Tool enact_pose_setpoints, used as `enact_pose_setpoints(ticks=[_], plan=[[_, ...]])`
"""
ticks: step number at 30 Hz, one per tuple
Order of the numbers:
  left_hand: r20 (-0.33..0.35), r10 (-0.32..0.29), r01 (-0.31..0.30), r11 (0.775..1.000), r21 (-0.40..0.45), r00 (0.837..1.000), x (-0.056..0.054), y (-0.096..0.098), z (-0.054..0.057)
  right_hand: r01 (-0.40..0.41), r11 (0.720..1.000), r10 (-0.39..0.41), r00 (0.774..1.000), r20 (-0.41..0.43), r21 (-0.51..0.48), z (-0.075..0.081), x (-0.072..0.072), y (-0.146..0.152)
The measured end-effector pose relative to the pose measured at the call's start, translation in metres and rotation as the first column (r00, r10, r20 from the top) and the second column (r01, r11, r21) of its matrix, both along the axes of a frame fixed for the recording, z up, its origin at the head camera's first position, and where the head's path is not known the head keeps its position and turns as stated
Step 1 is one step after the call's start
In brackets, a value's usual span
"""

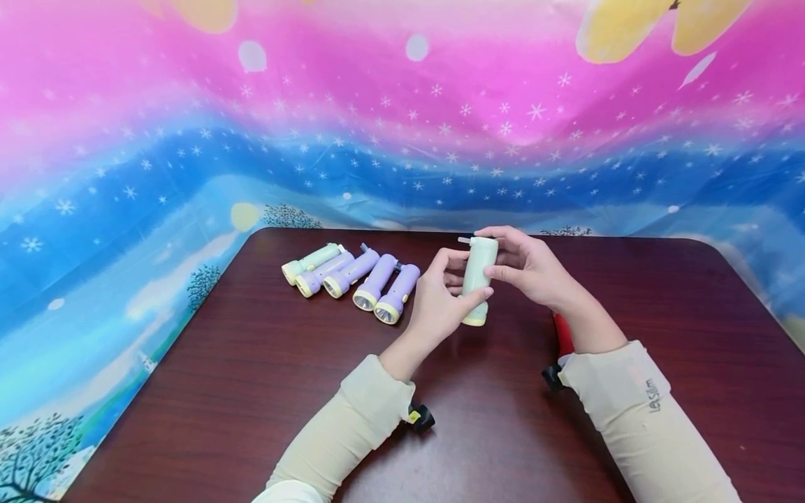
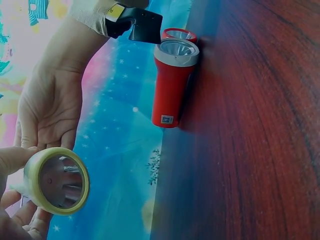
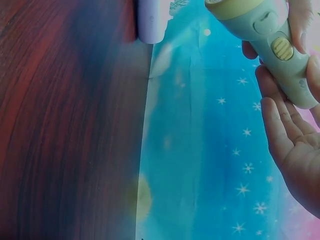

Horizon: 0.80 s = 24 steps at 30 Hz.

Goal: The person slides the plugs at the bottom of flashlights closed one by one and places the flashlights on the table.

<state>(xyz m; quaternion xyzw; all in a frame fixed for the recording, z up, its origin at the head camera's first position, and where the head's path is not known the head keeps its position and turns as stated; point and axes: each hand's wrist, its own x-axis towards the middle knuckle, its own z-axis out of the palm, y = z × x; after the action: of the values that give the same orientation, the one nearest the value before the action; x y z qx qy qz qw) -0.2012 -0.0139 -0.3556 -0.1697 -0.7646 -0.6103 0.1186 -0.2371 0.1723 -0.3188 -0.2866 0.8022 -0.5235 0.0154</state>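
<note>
A pale green flashlight (image 1: pixel 479 276) with a yellow rim is held above the table, lens end down, a small strap tab at its upper end. My left hand (image 1: pixel 440 293) grips its lower part between thumb and fingers. Higher up, my right hand (image 1: pixel 534 269) has its thumb on the barrel and its fingers behind it. The left wrist view looks into the clear lens (image 2: pixel 62 182). An oval yellow switch (image 3: pixel 282 48) shows on the barrel in the right wrist view, with the right palm beside it.
Left of the hands, several purple flashlights (image 1: pixel 375 281) and a pale green one (image 1: pixel 309 263) lie in a row on the dark wooden table (image 1: pixel 239 391). A red flashlight (image 2: pixel 172 85) with another behind it lies to the right, mostly hidden under the right wrist in the head view. A patterned cloth (image 1: pixel 390 140) hangs behind.
</note>
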Motion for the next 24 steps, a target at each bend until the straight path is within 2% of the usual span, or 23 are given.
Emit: enact_pose_setpoints(ticks=[18, 24], plan=[[-0.007, 0.024, -0.024, 1.0, -0.005, 1.0, 0.0004, 0.0027, -0.0016, -0.021, 1.0, 0.021, 1.0, -0.008, 0.01, -0.0038, -0.0038, 0.0017], [-0.007, 0.027, -0.027, 1.0, -0.004, 1.0, 0.0003, 0.0028, -0.0023, -0.006, 1.0, 0.006, 1.0, -0.018, 0.029, -0.0032, -0.0036, 0.0016]])
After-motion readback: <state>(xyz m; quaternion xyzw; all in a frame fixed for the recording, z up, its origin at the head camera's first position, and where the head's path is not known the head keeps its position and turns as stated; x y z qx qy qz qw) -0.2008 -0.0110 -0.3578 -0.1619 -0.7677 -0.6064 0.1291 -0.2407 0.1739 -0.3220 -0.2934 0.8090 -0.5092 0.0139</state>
